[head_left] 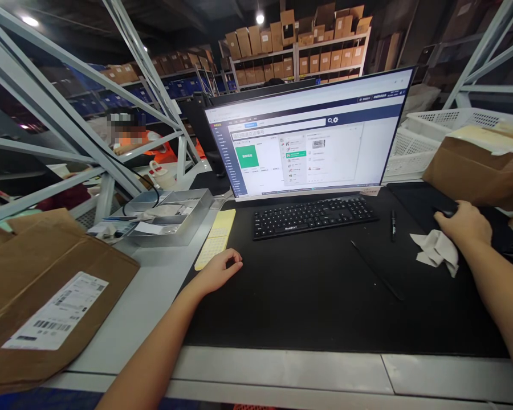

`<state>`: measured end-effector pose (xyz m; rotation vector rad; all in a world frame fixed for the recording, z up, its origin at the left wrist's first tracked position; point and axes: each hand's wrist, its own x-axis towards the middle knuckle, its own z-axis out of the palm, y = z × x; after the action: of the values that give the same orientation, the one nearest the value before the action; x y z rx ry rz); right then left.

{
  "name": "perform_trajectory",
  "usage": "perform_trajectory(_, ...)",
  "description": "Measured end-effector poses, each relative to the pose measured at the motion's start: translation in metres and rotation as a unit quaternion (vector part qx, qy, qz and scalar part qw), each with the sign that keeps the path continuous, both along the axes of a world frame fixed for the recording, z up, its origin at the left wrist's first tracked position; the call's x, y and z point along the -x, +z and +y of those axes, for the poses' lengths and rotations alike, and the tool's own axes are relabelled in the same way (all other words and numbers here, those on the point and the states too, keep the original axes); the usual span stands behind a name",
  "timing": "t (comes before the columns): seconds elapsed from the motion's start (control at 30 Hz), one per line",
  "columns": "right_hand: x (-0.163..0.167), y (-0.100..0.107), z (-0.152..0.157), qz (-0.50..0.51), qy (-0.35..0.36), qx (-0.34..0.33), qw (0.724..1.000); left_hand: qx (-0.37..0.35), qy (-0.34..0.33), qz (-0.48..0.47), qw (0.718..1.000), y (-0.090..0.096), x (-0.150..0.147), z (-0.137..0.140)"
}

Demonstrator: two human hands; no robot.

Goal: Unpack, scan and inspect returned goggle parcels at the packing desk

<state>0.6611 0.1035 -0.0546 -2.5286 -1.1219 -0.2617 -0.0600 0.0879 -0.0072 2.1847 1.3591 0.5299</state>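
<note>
At the bench (316,367), our right hand (469,224) held a mouse (450,209)

From the head view, we saw the mouse at the right of the bench, on a dark mouse pad (414,200), our right fingers closed over it. A crumpled tissue (436,250) lay just beside that wrist, with a black marker (394,225) and a thin black strip (376,270) farther left.

We rested our left hand (216,272) on the black mat (290,307), its fingers loosely curled around nothing, thumb apart from them. It lay just beside the near end of a yellow pad (219,230).

Between and beyond our hands stood a black keyboard (314,216) and, behind it, a lit monitor (299,142). We had a labelled carton (85,250) and a grey divided tray (192,222) on our left, another carton (474,171) and white baskets (410,162) on our right. Past the frame at left, we saw a person in an orange vest (165,152).
</note>
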Motion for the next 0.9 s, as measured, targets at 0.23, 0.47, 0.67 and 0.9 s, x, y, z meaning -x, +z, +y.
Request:
perform_trajectory(0.23,-0.0015,-0.0007,0.0009,0.0,0.0,0.014,1.0,-0.003,-0.002,0.004,1.0,0.0004,-0.0003,0.0)
perform_trajectory(0.47,-0.001,-0.0002,0.0007,-0.004,0.002,0.025,1.0,-0.004,-0.003,0.005,1.0,0.0016,-0.0001,-0.001)
perform_trajectory(0.67,-0.0018,-0.0013,0.0001,-0.004,0.015,0.027,1.0,-0.005,-0.005,0.006,1.0,0.0013,0.0,-0.0007)
perform_trajectory(0.9,0.0019,0.0025,-0.0041,-0.008,0.009,0.018,1.0,-0.007,-0.014,0.0,1.0,-0.002,0.0026,0.0014)
